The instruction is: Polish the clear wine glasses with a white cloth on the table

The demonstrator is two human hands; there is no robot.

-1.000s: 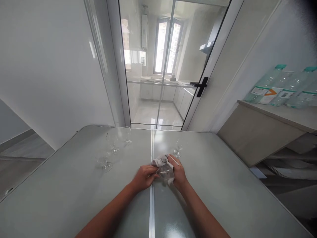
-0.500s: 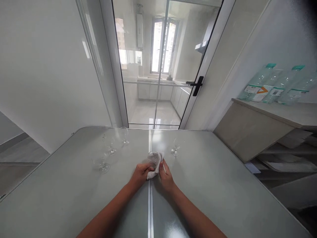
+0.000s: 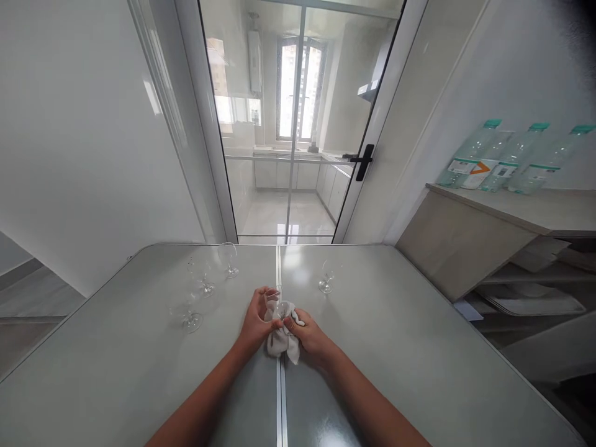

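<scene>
Over the table's middle seam, my left hand [image 3: 257,316] is closed around a clear stemmed glass [image 3: 272,299], which lies tilted between my hands. My right hand [image 3: 305,329] grips a whitish cloth [image 3: 283,343] pressed against the glass's base end. The cloth hangs below my fingers and hides part of the glass. On the left stand three more clear glasses: one near the back [image 3: 230,264], one in the middle [image 3: 206,287] and one closer to me [image 3: 191,320]. Another glass [image 3: 326,282] stands to the right of my hands.
The pale grey-green table [image 3: 395,347] has a metal strip down its middle. At its right is a wooden shelf unit [image 3: 479,230] with several clear plastic bottles [image 3: 503,164] on top. A glass door [image 3: 261,205] with a black handle [image 3: 364,162] stands behind the table.
The glass has been turned over to the left, and the cloth has come round its other end and hangs lower. The view has shifted slightly.
</scene>
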